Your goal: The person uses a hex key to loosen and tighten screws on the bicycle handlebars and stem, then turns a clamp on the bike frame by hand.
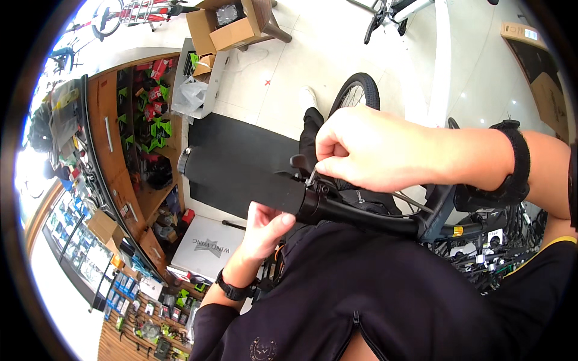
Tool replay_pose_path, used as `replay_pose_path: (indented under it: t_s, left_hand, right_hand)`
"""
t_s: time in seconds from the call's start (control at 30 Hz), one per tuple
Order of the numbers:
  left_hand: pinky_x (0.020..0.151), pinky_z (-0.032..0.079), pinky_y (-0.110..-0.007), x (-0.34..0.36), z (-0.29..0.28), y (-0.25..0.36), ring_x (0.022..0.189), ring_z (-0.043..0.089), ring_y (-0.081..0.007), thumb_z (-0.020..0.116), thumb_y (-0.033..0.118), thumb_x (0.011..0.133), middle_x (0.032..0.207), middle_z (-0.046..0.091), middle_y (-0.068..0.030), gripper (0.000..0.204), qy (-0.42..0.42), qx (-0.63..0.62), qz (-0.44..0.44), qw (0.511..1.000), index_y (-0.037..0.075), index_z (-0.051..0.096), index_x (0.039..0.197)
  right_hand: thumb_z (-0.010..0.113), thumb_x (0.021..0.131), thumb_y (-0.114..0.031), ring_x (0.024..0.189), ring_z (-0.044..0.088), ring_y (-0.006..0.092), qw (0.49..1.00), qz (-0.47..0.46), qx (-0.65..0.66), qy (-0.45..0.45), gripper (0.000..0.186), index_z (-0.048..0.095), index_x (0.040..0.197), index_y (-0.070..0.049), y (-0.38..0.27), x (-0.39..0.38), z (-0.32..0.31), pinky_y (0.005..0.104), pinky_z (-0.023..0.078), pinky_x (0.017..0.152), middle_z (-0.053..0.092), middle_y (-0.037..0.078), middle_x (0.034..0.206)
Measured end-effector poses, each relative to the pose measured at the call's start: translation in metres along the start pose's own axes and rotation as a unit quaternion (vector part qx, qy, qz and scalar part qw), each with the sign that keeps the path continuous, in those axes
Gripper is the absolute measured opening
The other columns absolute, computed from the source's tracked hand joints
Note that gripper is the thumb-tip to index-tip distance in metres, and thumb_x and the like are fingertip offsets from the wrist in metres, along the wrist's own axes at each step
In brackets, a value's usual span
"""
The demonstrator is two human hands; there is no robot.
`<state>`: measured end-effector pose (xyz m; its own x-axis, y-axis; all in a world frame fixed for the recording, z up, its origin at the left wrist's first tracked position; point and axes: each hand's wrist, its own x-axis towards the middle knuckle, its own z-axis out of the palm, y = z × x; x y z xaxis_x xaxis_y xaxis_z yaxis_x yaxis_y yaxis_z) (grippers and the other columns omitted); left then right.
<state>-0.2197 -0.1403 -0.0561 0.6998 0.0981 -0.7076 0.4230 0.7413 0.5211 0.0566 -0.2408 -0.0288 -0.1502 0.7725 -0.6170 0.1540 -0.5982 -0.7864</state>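
Dark top [349, 277], black tube [241, 173] against left grip [267, 230]

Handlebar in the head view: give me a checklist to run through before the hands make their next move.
1. Left hand at the black grip: ok, beside its lower edge near the inner end; how firmly it holds, cannot tell.
2. Right hand on the slim metal piece: ok, pinched at the fingertips.
3. Metal piece fully seated at the clamp: cannot tell, too small.
4. Lever clear of the left hand: ok, visibly apart.
5. Handlebar locked against turning: cannot tell.
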Motion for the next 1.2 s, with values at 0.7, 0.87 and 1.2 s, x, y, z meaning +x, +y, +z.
replay_pose_path:
  t_s: [0.7, 0.87, 1.2]
  left_hand:
    - [0.094, 0.043, -0.031, 0.003, -0.008, 0.019, 0.102, 0.053, -0.012, 0.08, 0.024, 0.074, 0.112, 0.057, -0.003, 0.077, -0.016, 0.209, -0.075, 0.975, -0.002, 0.042, 0.137]
    - [0.1, 0.042, -0.035, 0.014, 0.008, 0.03, 0.112, 0.053, -0.0165, 0.086, 0.033, 0.064, 0.123, 0.054, -0.0056, 0.092, -0.001, 0.164, -0.118, 0.979, 0.002, 0.044, 0.14]
    - [0.095, 0.046, -0.037, 0.022, 0.004, 0.032, 0.11, 0.058, -0.0219, 0.087, 0.037, 0.062, 0.123, 0.06, -0.0104, 0.083, -0.041, 0.208, -0.1, 0.972, 0.0, 0.057, 0.13]
  right_hand:
    - [0.062, 0.087, -0.005, 0.054, 0.062, 0.0328, 0.994, 0.025, 0.104, -0.007, 0.014, 0.066, 0.08, 0.006, 0.014, 0.006, 0.004, 0.0388, 0.048, 0.054, 0.061, 0.019, 0.059]
    - [0.063, 0.085, -0.004, 0.056, 0.062, 0.0346, 0.993, 0.02, 0.116, -0.012, 0.014, 0.063, 0.074, 0.005, 0.016, 0.009, 0.006, 0.0393, 0.048, 0.054, 0.059, 0.02, 0.059]
    - [0.066, 0.082, -0.005, 0.058, 0.062, 0.0369, 0.994, -0.003, 0.106, 0.025, 0.015, 0.062, 0.071, 0.005, 0.011, 0.01, 0.012, 0.0405, 0.049, 0.055, 0.059, 0.02, 0.059]
